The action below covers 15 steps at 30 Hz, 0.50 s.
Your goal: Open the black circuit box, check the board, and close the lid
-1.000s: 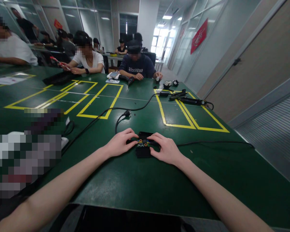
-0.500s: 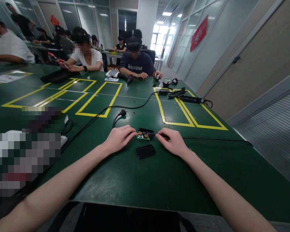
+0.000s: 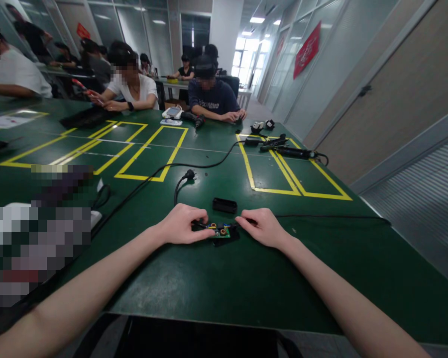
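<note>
A small green circuit board [image 3: 221,231] with coloured parts lies over a black case half [image 3: 229,239] on the green table [image 3: 216,283]. My left hand [image 3: 182,224] is closed, pinching the board's left end where a black cable comes out. My right hand [image 3: 260,226] is closed too, pinching the right end and the thin cable there. The other black case half [image 3: 224,205] lies by itself just behind the board.
A black power plug [image 3: 188,174] and its cord run off behind my left hand. Yellow tape boxes [image 3: 155,149] mark the table. Black tools and adapters [image 3: 285,150] lie at the far right. Several people sit working at the far side. A blurred patch covers the left.
Both hands have carried the board toward me and set it over the near case half. The far case half, which held the board before, now lies bare.
</note>
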Motion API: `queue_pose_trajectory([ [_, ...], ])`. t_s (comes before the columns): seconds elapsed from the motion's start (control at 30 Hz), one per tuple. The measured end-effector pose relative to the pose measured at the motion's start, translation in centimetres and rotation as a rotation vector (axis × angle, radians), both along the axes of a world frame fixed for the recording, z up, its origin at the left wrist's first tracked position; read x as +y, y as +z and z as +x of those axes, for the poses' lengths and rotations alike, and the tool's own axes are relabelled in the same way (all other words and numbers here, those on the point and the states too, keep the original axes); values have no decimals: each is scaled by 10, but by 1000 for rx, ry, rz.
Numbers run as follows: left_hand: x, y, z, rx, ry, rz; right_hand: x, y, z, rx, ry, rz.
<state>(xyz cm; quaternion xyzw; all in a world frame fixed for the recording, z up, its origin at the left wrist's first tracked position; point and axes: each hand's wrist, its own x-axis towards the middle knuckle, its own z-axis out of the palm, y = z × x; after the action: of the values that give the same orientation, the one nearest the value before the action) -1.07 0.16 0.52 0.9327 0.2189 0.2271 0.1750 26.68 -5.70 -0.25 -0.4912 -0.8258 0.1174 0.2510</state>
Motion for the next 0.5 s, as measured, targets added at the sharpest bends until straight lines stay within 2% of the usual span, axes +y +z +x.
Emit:
queue_pose_trajectory([
  [0.23, -4, 0, 2, 82, -21, -108, 2, -5, -2, -6, 44, -78],
  [0.5, -1, 1, 2, 80, 68, -63, 0, -5, -5, 53, -9, -35],
])
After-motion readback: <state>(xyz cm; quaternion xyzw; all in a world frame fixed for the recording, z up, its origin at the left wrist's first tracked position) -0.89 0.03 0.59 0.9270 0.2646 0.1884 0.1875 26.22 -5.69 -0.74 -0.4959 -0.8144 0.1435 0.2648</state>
